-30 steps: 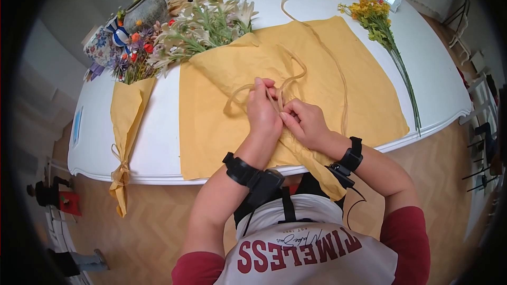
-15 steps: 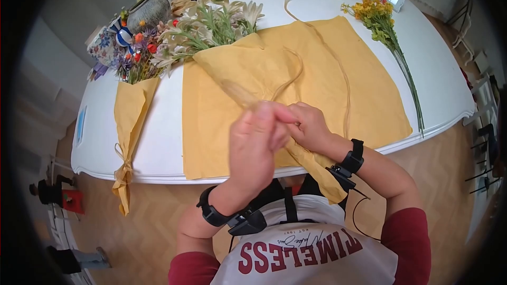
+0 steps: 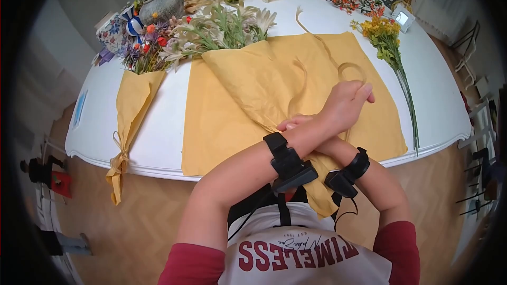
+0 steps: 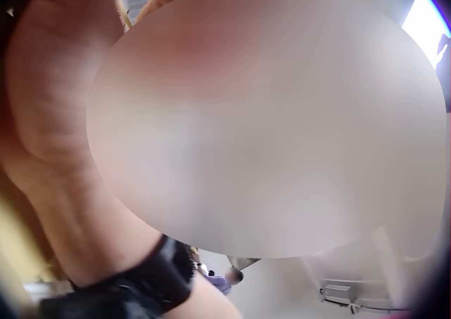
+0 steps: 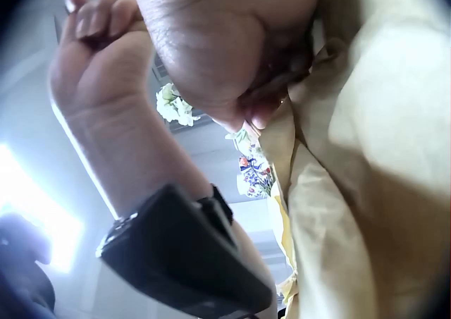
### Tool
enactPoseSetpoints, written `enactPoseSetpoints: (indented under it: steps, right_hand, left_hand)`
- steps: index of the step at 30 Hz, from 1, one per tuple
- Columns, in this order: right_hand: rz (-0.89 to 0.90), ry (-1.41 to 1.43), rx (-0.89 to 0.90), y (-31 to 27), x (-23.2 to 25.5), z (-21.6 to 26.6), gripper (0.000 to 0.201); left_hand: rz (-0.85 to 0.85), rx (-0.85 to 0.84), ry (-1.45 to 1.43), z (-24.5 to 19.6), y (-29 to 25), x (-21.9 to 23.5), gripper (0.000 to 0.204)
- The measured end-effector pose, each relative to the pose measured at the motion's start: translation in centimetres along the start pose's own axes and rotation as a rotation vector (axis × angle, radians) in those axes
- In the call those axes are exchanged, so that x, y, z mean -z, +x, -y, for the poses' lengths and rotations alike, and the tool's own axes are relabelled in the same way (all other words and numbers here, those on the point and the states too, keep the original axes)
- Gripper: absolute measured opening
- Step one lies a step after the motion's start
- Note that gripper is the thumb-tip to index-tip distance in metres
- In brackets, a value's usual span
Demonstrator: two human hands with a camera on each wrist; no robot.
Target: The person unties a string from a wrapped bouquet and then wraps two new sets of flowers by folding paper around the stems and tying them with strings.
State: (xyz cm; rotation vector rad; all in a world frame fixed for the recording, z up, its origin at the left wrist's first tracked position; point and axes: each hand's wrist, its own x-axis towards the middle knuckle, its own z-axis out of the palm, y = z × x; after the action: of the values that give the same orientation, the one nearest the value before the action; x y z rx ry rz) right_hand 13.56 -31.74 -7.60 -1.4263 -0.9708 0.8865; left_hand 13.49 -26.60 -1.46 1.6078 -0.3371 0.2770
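Wrapped bouquet (image 3: 248, 66) on yellow sheet (image 3: 211, 142) on white desk (image 3: 161, 142), gathered neck (image 3: 268, 123) toward person. Right hand (image 3: 297, 121) curled, gripping neck, partly hidden under left forearm. Left hand (image 3: 346, 105) mostly closed; I judge it holds ribbon (image 3: 350, 65), fingertips hidden from me. Change I log: left hand swept across, forearms now crossed, ribbon loop shifted right. I read that as ribbon going round neck; no finished knot visible. Far left: second wrapped bunch (image 3: 133, 100); right: yellow flowers (image 3: 384, 37).
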Motion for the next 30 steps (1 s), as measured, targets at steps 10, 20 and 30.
enactPoseSetpoints:
  steps: [10, 20, 30]
  right_hand:
    - [-0.131, 0.13, -0.167, -0.1, -0.3, -0.6, 0.025]
    - [0.086, 0.109, -0.188, 0.6, 1.9, 1.6, 0.028]
    - [0.167, -0.133, -0.131, 0.6, 2.7, 2.2, 0.018]
  left_hand:
    - [0.352, 0.06, 0.734, -1.3, -3.2, 8.8, 0.042]
    - [0.343, -0.059, 1.123, -5.4, -12.6, 10.8, 0.009]
    - [0.015, 0.213, 0.753, -4.5, -14.0, 10.2, 0.012]
